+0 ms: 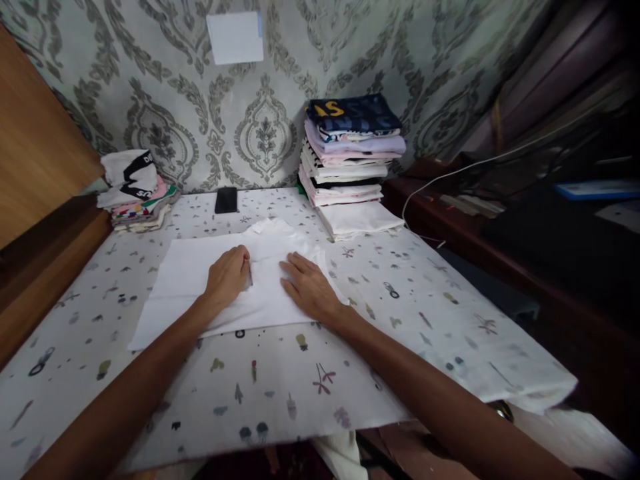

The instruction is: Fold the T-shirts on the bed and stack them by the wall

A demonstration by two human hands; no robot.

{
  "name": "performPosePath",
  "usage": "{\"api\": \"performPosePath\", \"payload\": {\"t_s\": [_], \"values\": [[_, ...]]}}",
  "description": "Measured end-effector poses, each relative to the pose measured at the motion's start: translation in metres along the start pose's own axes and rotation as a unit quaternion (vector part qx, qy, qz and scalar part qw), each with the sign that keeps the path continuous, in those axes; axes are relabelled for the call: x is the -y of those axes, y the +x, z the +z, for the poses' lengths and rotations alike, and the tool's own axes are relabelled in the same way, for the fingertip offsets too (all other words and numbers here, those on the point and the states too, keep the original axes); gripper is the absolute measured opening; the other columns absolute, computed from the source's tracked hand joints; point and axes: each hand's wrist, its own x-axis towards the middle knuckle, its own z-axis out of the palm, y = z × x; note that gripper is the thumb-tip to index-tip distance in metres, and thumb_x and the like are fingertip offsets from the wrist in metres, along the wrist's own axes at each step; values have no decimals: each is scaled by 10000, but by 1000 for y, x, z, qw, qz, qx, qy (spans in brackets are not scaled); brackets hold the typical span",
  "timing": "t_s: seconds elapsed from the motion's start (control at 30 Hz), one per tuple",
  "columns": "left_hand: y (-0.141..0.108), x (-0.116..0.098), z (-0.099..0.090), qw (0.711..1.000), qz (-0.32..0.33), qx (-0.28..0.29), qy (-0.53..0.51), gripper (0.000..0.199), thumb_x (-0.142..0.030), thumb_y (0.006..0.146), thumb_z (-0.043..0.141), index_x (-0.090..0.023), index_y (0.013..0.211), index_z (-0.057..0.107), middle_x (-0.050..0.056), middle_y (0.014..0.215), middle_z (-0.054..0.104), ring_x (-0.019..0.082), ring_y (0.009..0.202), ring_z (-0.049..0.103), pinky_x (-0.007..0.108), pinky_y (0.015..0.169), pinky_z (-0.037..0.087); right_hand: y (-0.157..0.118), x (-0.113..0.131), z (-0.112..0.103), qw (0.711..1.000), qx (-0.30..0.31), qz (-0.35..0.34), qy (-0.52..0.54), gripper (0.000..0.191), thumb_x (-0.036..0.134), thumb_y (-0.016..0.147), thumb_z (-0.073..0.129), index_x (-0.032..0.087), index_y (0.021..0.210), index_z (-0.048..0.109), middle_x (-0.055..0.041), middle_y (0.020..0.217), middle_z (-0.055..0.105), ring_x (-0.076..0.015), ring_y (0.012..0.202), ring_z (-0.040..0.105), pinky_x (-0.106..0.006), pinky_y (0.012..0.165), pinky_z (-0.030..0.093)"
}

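Note:
A white garment (175,280) lies spread on the patterned cloth of the table, its rumpled top part pointing toward the wall. On its middle rests my left hand (229,275), fingers curled together with a bit of the white fabric at the fingertips. My right hand (309,287) lies on the right part of the garment, palm down and fingers apart, holding nothing. Both hands touch the fabric, a short gap between them.
Tall stack of folded clothes (353,167) at the back right; smaller clothes pile (137,193) at the back left. A dark phone (226,200) lies near the wall. A white cable (450,175) runs along the dark furniture (500,260) at right.

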Motion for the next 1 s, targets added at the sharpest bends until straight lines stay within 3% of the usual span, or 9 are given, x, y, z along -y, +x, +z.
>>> {"api": "performPosePath", "payload": {"t_s": [0.13,0.2,0.27,0.37,0.53,0.67,0.8,0.9,1.0], "values": [[-9,-10,-4,991,117,-45,-49,171,-156,951,394,-216,991,549,68,986,629,226,963,560,364,846,447,-1,1,1,1000,5,0,7,414,289,988,440,119,1341,573,-215,1496,469,-335,1451,355,-554,1149,355],[-13,-15,-4,976,199,-10,-85,186,-162,959,384,-206,993,561,70,989,623,221,969,551,372,882,452,-2,-1,2,1000,-15,2,25,420,288,975,460,151,1361,549,-189,1517,449,-325,1458,342,-554,1150,356],[-16,-18,-1,965,242,38,-93,185,-173,961,393,-197,1001,573,74,1007,620,222,964,549,378,874,461,-3,-5,2,997,-55,24,54,441,253,957,458,170,1388,507,-168,1529,428,-300,1450,352,-531,1146,373],[-15,-15,7,966,242,60,-67,189,-183,966,404,-186,1022,585,86,1048,621,235,969,544,398,862,465,-3,-13,0,985,-105,98,94,430,163,918,412,129,1335,508,-193,1432,493,-283,1374,436,-492,1118,408],[-15,-10,14,965,260,39,-21,263,-179,991,364,-176,1102,602,99,1093,623,250,1011,535,414,883,460,0,-20,-3,973,-99,175,116,268,140,843,443,153,1070,586,-163,1145,599,-303,1196,535,-480,1054,436],[-9,-15,9,969,241,55,-17,284,-190,984,372,-187,1136,611,96,1080,626,251,1008,549,420,888,469,2,-17,-1,974,-78,195,84,318,220,841,513,106,1130,585,-204,1255,542,-332,1230,478,-483,1087,391],[16,-29,7,974,204,83,-55,323,-169,949,382,-216,1185,598,71,1024,629,245,1015,556,421,918,474,3,-15,3,978,-70,191,47,297,222,840,534,125,1112,603,-201,1291,530,-336,1234,453,-499,1066,392],[42,-41,14,958,251,111,-83,462,-74,863,395,-234,1264,559,73,1173,603,237,1141,520,424,1013,443,2,-15,3,982,-72,172,41,286,165,835,514,155,1108,597,-170,1276,541,-308,1192,469,-480,1028,413],[64,-49,24,944,278,167,-64,463,-53,762,469,-219,1175,596,93,1308,543,271,1268,452,453,1053,420,1,-14,0,982,-73,168,51,287,128,830,502,166,1102,586,-158,1270,536,-291,1183,465,-458,1026,411]]}}
